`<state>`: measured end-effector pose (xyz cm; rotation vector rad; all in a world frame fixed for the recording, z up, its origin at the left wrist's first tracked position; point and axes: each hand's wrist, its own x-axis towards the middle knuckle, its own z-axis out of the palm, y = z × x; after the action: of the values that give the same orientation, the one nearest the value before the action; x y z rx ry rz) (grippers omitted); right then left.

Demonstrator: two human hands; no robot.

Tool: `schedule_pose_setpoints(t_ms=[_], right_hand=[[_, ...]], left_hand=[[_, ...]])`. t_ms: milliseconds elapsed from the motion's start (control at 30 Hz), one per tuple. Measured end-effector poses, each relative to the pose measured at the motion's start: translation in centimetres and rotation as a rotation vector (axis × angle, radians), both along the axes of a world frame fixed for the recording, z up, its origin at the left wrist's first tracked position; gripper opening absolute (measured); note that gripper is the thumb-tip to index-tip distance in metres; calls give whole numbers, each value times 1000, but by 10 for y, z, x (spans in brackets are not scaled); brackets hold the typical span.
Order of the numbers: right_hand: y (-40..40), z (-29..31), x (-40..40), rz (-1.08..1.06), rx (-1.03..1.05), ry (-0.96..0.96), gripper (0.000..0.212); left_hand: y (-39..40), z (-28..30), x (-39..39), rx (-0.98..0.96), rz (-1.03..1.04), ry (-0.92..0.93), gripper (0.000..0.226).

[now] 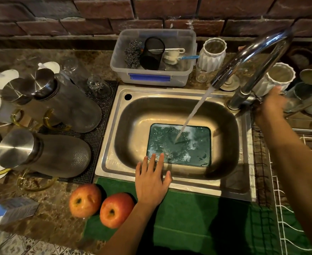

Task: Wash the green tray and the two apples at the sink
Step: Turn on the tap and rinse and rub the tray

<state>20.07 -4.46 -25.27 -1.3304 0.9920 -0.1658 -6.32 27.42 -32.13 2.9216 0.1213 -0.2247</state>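
The green tray (197,155) lies flat at the bottom of the steel sink (243,173). Water runs from the tap (250,57) onto the tray's middle. Two red apples, one at the left (84,199) and one to its right (115,210), rest at the counter's front edge, partly on a green cloth (188,218). My left hand (151,183) hovers over the sink's front rim with fingers spread and straight, fingertips above the tray's near left corner. My right hand (272,105) reaches to the tap's base at the right; its fingers are blurred and partly hidden.
A clear plastic box (151,74) with scourers, a mesh cup and brushes stands behind the sink. Dark jugs (68,105) and upturned glasses crowd the mat at the left. White ribbed pots (213,54) sit by the tap. A wire rack (287,199) lies at the right.
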Motion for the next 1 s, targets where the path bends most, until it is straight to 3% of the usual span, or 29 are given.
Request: schedule_pose_setpoints(t_ms=[100,167,333,400,500,700,800,1000], right_hand=[[20,-4,-29,2,-335,-62,36],[45,-16,-55,90,-300,-113,21],[85,-68,-96,403,-157,92,24],[88,-89,-101,481,-144,196,42],[87,-114,-105,566,-128,326,51],[83,-143,-104,536,-151,482,26],[82,-156,-103,520,-178,509,23],[85,-166,-112,357,-35,488,24]], left_hand=[[-6,6,21,-142,190,-8,60],[-7,5,44,-280,266,4,57],[10,-12,105,-752,575,163,53],[24,-24,120,-718,669,223,54],[43,-46,135,-681,758,322,47],[60,-77,148,-700,816,369,32],[59,-83,150,-771,824,374,29],[54,-79,147,-1019,1001,309,34]])
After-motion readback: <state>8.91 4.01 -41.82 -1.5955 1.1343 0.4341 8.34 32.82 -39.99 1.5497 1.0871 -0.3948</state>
